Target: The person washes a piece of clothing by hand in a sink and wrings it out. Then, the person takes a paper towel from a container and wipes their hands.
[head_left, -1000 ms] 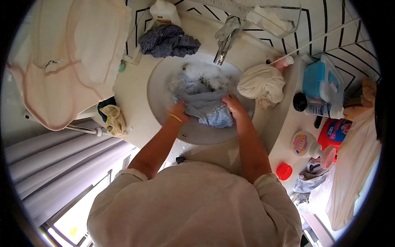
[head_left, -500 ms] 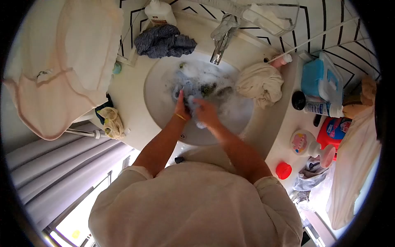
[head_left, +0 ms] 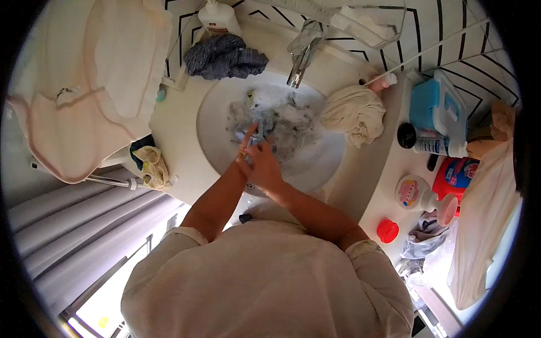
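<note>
In the white sink basin (head_left: 211, 121), a blue-grey cloth (head_left: 264, 125) lies mostly under sudsy water. My left hand (head_left: 248, 141), at the near side of the suds, touches the cloth; what its fingers grip is hard to see. Crossing over the left wrist is my right hand (head_left: 264, 166), its fingers bent around the wrist and the base of the left hand. Whether cloth is in the right hand does not show. The metal faucet (head_left: 298, 67) hangs over the far side of the basin.
A dark striped cloth (head_left: 225, 57) and white bottle (head_left: 218, 19) stand behind left. A cream cloth (head_left: 355, 114) lies at the basin's right. Farther right are a blue container (head_left: 425, 104), red bottle (head_left: 453, 177), pump bottle (head_left: 413, 192) and red cap (head_left: 387, 231). Pale garments hang left.
The blue-grey cloth, earlier spread between both hands, is now bunched in the suds. My right hand has moved left, across onto my left wrist.
</note>
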A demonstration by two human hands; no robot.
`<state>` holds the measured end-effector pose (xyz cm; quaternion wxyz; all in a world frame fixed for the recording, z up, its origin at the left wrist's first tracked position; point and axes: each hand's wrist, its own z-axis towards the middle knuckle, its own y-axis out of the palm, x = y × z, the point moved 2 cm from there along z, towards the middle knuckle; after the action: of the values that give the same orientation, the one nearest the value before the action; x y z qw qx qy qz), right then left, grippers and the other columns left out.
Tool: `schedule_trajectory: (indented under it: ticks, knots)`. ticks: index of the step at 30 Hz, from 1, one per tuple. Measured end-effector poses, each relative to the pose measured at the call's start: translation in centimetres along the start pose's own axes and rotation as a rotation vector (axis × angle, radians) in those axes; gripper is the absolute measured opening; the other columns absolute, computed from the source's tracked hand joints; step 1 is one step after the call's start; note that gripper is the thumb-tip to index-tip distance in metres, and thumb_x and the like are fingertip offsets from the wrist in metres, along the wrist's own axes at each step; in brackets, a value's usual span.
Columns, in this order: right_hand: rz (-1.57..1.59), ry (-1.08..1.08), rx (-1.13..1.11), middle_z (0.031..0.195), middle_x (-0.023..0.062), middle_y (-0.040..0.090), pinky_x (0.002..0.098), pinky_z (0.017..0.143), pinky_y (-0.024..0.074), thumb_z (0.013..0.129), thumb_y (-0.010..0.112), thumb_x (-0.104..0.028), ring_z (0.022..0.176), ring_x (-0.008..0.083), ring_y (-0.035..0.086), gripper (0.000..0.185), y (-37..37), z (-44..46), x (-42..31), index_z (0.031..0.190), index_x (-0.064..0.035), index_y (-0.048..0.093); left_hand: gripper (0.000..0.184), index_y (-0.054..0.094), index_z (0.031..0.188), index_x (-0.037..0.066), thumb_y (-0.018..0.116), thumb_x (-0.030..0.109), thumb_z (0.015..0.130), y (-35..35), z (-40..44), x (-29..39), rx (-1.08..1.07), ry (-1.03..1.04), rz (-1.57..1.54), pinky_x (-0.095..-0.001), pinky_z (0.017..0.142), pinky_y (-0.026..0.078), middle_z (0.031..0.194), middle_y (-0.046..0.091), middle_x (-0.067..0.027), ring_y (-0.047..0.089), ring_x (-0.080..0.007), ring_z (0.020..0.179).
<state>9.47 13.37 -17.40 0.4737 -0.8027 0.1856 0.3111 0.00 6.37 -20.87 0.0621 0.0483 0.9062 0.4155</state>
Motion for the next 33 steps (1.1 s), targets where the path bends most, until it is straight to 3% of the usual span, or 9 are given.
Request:
schedule_trajectory:
  ticks: [6, 9, 15, 17, 19, 22, 27, 30, 33]
  knots:
    - [-0.067, 0.130, -0.260, 0.117, 0.0286, 0.042, 0.0406, 0.080, 0.0449, 0.084, 0.049, -0.036, 0.086, 0.0390, 0.056, 0.049, -0.6, 2.8, 5.0, 0.111, 0.0052, 0.048, 0.044, 0.049, 0.115, 0.006, 0.052, 0.034, 0.082, -2.1, 3.1, -2.6, 0.249, 0.004, 0.239, -0.0417, 0.092, 0.039, 0.117, 0.051, -0.0110, 0.048, -0.0269, 0.108]
    - [0.459, 0.522, 0.069, 0.119, 0.0267, 0.044, 0.0398, 0.087, 0.0406, 0.085, 0.049, -0.037, 0.101, 0.0370, 0.050, 0.053, 1.9, 3.8, 10.1, 0.117, 0.0058, 0.045, 0.048, 0.048, 0.117, 0.005, 0.055, 0.034, 0.080, -2.9, 3.7, -2.5, 0.310, -0.001, 0.196, -0.0401, 0.093, 0.039, 0.118, 0.050, -0.0117, 0.048, -0.0280, 0.108]
    - [-0.478, -0.311, -0.158, 0.105, 0.0182, 0.056, 0.0423, 0.068, 0.0456, 0.081, 0.055, -0.027, 0.086, 0.0317, 0.057, 0.036, 3.9, 1.4, 9.8, 0.102, 0.0024, 0.055, 0.064, 0.035, 0.130, 0.007, 0.051, 0.045, 0.081, -5.9, 5.8, 0.0, 0.398, 0.115, 0.324, -0.0423, 0.097, 0.030, 0.132, 0.038, -0.0086, 0.039, -0.0253, 0.117]
    - [-0.375, 0.304, -0.300, 0.099, 0.0175, 0.057, 0.0408, 0.072, 0.0457, 0.083, 0.053, -0.030, 0.084, 0.0287, 0.057, 0.044, 3.4, 4.5, 9.5, 0.113, 0.0023, 0.048, 0.067, 0.032, 0.132, 0.008, 0.047, 0.049, 0.082, -5.1, 5.2, 0.6, 0.495, 0.073, 0.339, -0.0437, 0.097, 0.029, 0.134, 0.036, -0.0087, 0.038, -0.0244, 0.118]
    - [-0.153, 0.403, -0.273, 0.090, 0.0162, 0.059, 0.0396, 0.070, 0.0463, 0.083, 0.052, -0.030, 0.076, 0.0255, 0.057, 0.044, 4.4, 5.3, 10.0, 0.115, 0.0007, 0.048, 0.066, 0.030, 0.133, 0.008, 0.045, 0.049, 0.083, -4.6, 4.9, 0.6, 0.295, 0.098, 0.249, -0.0435, 0.097, 0.030, 0.134, 0.035, -0.0091, 0.037, -0.0246, 0.118]
    - [0.293, 0.107, -0.225, 0.083, 0.0172, 0.059, 0.0386, 0.068, 0.0462, 0.080, 0.051, -0.024, 0.073, 0.0269, 0.057, 0.030, 2.8, -0.8, 3.5, 0.103, -0.0050, 0.055, 0.058, 0.037, 0.128, 0.007, 0.045, 0.045, 0.084, -6.8, 6.8, 1.2, 0.393, 0.113, 0.321, -0.0432, 0.095, 0.033, 0.127, 0.042, -0.0104, 0.040, -0.0248, 0.116]
    - [-0.040, -0.339, -0.040, 0.080, 0.0187, 0.055, 0.0401, 0.073, 0.0427, 0.079, 0.050, -0.018, 0.082, 0.0331, 0.054, 0.019, 2.0, -3.5, -1.1, 0.091, -0.0041, 0.056, 0.053, 0.040, 0.125, 0.005, 0.051, 0.038, 0.084, -5.9, 5.2, 0.3, 0.253, 0.137, 0.433, -0.0416, 0.091, 0.039, 0.123, 0.046, -0.0125, 0.045, -0.0261, 0.112]
    - [-0.092, -0.024, -0.032, 0.086, 0.0151, 0.055, 0.0373, 0.069, 0.0452, 0.080, 0.053, -0.024, 0.081, 0.0224, 0.057, 0.027, 0.3, 0.3, 1.4, 0.096, -0.0024, 0.054, 0.051, 0.040, 0.124, 0.004, 0.054, 0.031, 0.083, -2.5, 2.3, 0.0, 0.072, 0.146, 0.554, -0.0397, 0.088, 0.042, 0.121, 0.047, -0.0130, 0.049, -0.0266, 0.108]
    - [0.656, 0.378, -0.423, 0.101, 0.0137, 0.054, 0.0362, 0.076, 0.0449, 0.082, 0.053, -0.033, 0.093, 0.0238, 0.054, 0.036, 2.1, 2.1, 6.2, 0.103, -0.0036, 0.051, 0.051, 0.041, 0.123, 0.002, 0.060, 0.016, 0.078, 0.1, -0.8, 2.1, -0.113, 0.202, 0.926, -0.0362, 0.086, 0.044, 0.116, 0.052, -0.0115, 0.053, -0.0254, 0.102]
